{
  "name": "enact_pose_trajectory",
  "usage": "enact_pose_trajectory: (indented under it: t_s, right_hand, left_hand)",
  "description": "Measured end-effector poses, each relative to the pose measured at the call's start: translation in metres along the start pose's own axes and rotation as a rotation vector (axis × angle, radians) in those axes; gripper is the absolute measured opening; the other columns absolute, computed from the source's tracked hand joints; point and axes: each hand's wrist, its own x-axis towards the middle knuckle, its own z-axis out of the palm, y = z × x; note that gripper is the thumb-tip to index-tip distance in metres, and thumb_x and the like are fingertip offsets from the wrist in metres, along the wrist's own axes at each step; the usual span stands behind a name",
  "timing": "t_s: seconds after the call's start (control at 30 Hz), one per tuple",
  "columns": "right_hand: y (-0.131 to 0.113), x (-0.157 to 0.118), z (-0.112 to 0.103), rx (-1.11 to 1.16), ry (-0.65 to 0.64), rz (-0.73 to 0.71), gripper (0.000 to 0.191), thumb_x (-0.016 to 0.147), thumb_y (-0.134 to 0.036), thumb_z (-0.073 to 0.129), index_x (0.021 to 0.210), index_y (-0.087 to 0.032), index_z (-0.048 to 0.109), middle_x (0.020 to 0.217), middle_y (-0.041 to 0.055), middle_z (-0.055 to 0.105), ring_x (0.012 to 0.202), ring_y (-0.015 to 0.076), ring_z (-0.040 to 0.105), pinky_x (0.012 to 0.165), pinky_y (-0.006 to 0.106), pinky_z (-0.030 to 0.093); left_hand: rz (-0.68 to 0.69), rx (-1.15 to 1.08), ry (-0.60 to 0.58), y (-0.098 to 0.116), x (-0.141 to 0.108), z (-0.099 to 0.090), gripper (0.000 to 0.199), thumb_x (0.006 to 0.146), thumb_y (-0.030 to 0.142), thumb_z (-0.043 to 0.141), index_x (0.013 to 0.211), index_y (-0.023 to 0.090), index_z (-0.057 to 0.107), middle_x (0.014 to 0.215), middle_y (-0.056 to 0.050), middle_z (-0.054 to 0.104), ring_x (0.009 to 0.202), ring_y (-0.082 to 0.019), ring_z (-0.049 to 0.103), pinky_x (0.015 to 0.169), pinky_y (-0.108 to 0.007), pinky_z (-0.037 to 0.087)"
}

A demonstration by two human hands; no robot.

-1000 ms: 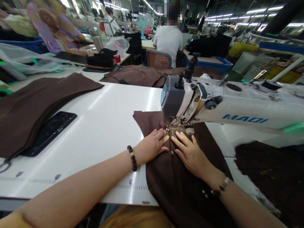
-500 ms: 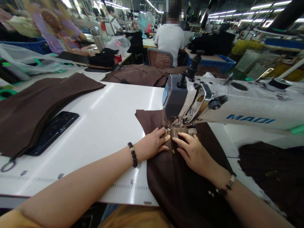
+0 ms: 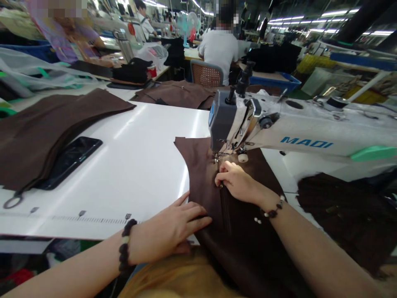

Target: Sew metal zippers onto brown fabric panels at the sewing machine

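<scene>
I'm tracking the zipper [image 3: 224, 194] running lengthwise along the brown cloth [image 3: 248, 231] toward the machine foot [image 3: 219, 156]. My right hand [image 3: 237, 181] is nearer, its fingers resting together beside the zipper, not clearly clamped; my left hand [image 3: 170, 229] is lying farther off, fingers spread.

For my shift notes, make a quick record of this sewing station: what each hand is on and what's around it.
Machine: MAQI industrial sewing machine
Left hand: flat on the edge of the dark brown fabric panel
Right hand: fingers on the panel's zipper, just below the presser foot
Work surface: white sewing table with printed ruler scale
Beside: brown fabric stack, black smartphone
</scene>
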Motion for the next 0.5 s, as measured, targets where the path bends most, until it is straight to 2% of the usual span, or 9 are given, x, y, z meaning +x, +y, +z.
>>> enact_pose_trajectory:
  t_s: [0.1, 0.23, 0.33, 0.4, 0.5]
  right_hand:
    - [0.007, -0.005, 0.004, 0.116, 0.023, -0.04, 0.029, 0.076, -0.005, 0.043, 0.064, -0.02, 0.064, 0.091, 0.0039, 0.05, 0.09, 0.0157, 0.046, 0.086, 0.033, 0.035]
    - [0.01, -0.018, 0.014, 0.194, 0.139, 0.006, 0.029, 0.075, -0.001, 0.038, 0.062, -0.016, 0.058, 0.105, 0.0046, 0.051, 0.099, 0.0154, 0.047, 0.09, 0.033, 0.036]
    - [0.005, -0.036, 0.02, 0.301, 0.245, 0.028, 0.024, 0.081, -0.005, 0.034, 0.073, -0.016, 0.053, 0.113, 0.0048, 0.051, 0.106, 0.0139, 0.047, 0.093, 0.032, 0.037]
    - [-0.001, -0.054, 0.021, 0.329, 0.264, 0.041, 0.02, 0.086, -0.012, 0.034, 0.085, -0.018, 0.053, 0.12, 0.0058, 0.049, 0.113, 0.0139, 0.044, 0.097, 0.033, 0.036]
    - [-0.011, -0.088, 0.019, 0.292, 0.138, 0.046, 0.024, 0.089, -0.025, 0.037, 0.108, -0.02, 0.051, 0.13, 0.0069, 0.043, 0.124, 0.0166, 0.035, 0.106, 0.04, 0.027]
  left_hand:
    - [-0.02, 0.053, 0.064, 0.007, 0.003, 0.014, 0.051, 0.08, 0.024, 0.058, 0.127, 0.02, 0.037, 0.115, -0.006, 0.051, 0.107, -0.022, 0.045, 0.107, -0.048, 0.011]
    - [-0.055, 0.144, 0.111, 0.013, 0.009, 0.024, 0.049, 0.08, 0.024, 0.057, 0.125, 0.018, 0.039, 0.111, -0.007, 0.051, 0.102, -0.023, 0.046, 0.105, -0.05, 0.016]
    - [-0.067, 0.2, 0.144, 0.016, 0.009, 0.027, 0.056, 0.075, 0.025, 0.062, 0.124, 0.015, 0.039, 0.11, -0.008, 0.05, 0.1, -0.024, 0.046, 0.103, -0.052, 0.019]
    - [-0.039, 0.25, 0.219, 0.018, 0.008, 0.031, 0.05, 0.078, 0.02, 0.058, 0.123, 0.015, 0.038, 0.11, -0.009, 0.05, 0.098, -0.024, 0.047, 0.102, -0.053, 0.02]
    - [0.015, 0.359, 0.358, 0.022, 0.008, 0.042, 0.041, 0.085, 0.007, 0.041, 0.124, 0.017, 0.038, 0.107, -0.008, 0.051, 0.092, -0.021, 0.049, 0.099, -0.055, 0.023]
